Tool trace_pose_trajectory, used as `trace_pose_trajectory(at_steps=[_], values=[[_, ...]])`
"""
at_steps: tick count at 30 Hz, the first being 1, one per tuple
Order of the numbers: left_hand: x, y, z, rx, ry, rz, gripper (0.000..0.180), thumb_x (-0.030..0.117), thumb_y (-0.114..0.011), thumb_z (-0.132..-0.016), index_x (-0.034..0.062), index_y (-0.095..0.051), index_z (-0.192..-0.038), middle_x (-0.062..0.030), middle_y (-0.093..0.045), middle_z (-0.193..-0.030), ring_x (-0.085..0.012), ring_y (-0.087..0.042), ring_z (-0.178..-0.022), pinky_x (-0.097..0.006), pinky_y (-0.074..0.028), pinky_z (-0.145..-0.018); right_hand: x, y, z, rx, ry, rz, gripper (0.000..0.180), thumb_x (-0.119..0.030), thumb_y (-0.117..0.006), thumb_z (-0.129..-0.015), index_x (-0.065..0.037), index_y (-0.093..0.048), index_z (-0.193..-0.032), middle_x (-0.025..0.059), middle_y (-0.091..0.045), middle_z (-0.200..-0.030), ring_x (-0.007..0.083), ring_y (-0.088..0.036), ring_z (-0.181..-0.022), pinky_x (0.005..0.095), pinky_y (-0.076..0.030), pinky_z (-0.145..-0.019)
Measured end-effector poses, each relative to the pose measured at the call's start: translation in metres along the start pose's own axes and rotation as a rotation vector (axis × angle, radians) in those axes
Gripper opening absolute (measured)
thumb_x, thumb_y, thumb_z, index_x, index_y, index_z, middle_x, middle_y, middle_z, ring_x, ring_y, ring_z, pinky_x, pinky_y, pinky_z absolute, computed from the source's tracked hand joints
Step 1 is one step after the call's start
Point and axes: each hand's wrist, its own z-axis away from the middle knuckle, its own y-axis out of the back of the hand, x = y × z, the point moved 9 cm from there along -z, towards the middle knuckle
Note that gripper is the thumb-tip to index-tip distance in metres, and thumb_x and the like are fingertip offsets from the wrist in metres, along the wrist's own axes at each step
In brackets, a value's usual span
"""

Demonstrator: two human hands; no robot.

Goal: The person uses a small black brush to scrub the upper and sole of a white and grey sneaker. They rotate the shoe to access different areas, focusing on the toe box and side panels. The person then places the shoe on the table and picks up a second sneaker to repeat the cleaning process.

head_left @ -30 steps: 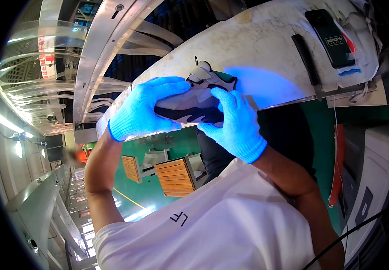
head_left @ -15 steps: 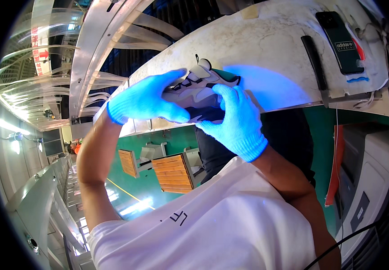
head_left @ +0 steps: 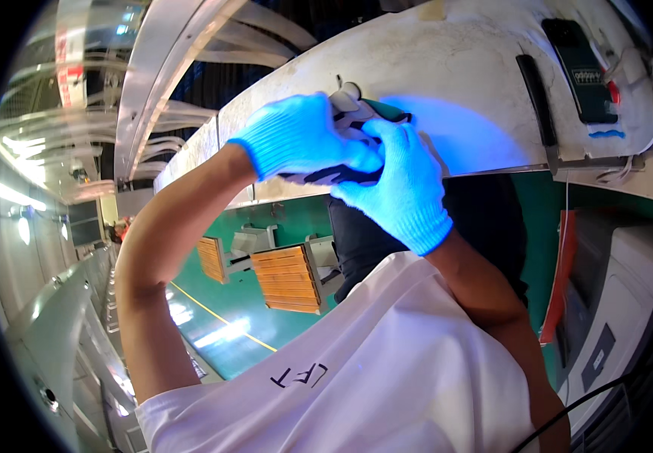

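head view: the person's left hand (head_left: 304,143) and right hand (head_left: 398,189), both in bright blue knit gloves, are closed together around a dark and white shoe (head_left: 345,113) held just above the near edge of the pale counter (head_left: 455,68). the left hand lies over the top of the shoe, fingers (head_left: 353,155) curled down and pressed against it; the right hand cups it from below and the side, fingers (head_left: 387,140) wrapped up over the upper. only a grey-white end and a dark strip of the shoe show between the gloves.

change noted: a second ago more of the shoe was exposed, with its dark side and pale sole edge plain between the hands. the left hand has since slid across and now covers most of it, and the pair of hands sits slightly closer to the counter edge. judgement: the grip has tightened and the work on the shoe is going on by hand pressure rather than being set down.

on the counter, well apart to the right, lie a dark handheld device (head_left: 579,68), a long black bar-shaped tool (head_left: 534,98) and a small blue mark (head_left: 606,134). a blue glow (head_left: 462,128) falls on the counter beside the gloves.
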Motion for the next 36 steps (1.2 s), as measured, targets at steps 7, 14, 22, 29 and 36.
trace_pose_trajectory(at_steps=[7,14,22,29,36], values=[[-0.011,0.009,0.025,-0.001,-0.164,0.235,0.075,0.071,-0.084,-0.086,0.0010,-0.085,-0.113,-0.0114,-0.083,-0.090,-0.0256,-0.078,-0.071,-0.040,-0.066,-0.075,-0.008,0.012,0.019,-0.044,-0.057,-0.030,0.069,0.000,-0.098,-0.075,-0.001,-0.064,-0.135,0.0015,-0.066,-0.108,0.0151,-0.066,-0.093,0.0314,-0.059,-0.077],[-0.025,-0.029,0.096,-0.034,-0.870,1.416,0.110,0.045,-0.096,-0.081,-0.0069,-0.046,-0.164,-0.0198,-0.060,-0.159,-0.0300,-0.059,-0.146,-0.045,-0.043,-0.127,0.025,0.069,0.058,0.048,-0.536,-0.198,0.070,0.002,-0.098,-0.076,0.000,-0.064,-0.136,0.0015,-0.066,-0.109,0.0147,-0.066,-0.094,0.0311,-0.060,-0.077],[0.053,-0.168,0.071,0.035,-0.650,2.059,0.066,-0.002,-0.092,-0.085,-0.0042,-0.060,-0.143,-0.0124,-0.072,-0.137,-0.0216,-0.070,-0.125,-0.041,-0.057,-0.112,0.062,0.082,0.092,0.165,-0.917,-0.545,0.050,0.014,-0.087,-0.081,-0.002,-0.064,-0.122,0.0036,-0.067,-0.106,0.0153,-0.068,-0.094,0.0314,-0.060,-0.077],[0.047,-0.169,0.041,0.340,-0.509,1.880,0.056,0.008,-0.104,-0.072,0.0020,-0.066,-0.112,-0.0039,-0.073,-0.108,-0.0116,-0.068,-0.098,-0.033,-0.060,-0.090,0.024,0.090,0.080,-0.006,-0.793,-0.240,0.052,-0.002,-0.084,-0.093,0.002,-0.061,-0.139,0.0100,-0.075,-0.117,0.0198,-0.074,-0.101,0.0350,-0.063,-0.089],[0.032,-0.179,0.038,0.385,-0.599,1.696,0.058,0.027,-0.105,-0.069,0.0007,-0.070,-0.107,-0.0106,-0.076,-0.097,-0.0148,-0.070,-0.090,-0.035,-0.060,-0.085,-0.046,0.077,-0.016,-0.369,-0.445,-0.325,0.081,-0.030,-0.097,-0.085,0.014,-0.060,-0.143,0.0256,-0.073,-0.140,0.0320,-0.073,-0.126,0.0425,-0.060,-0.107]])
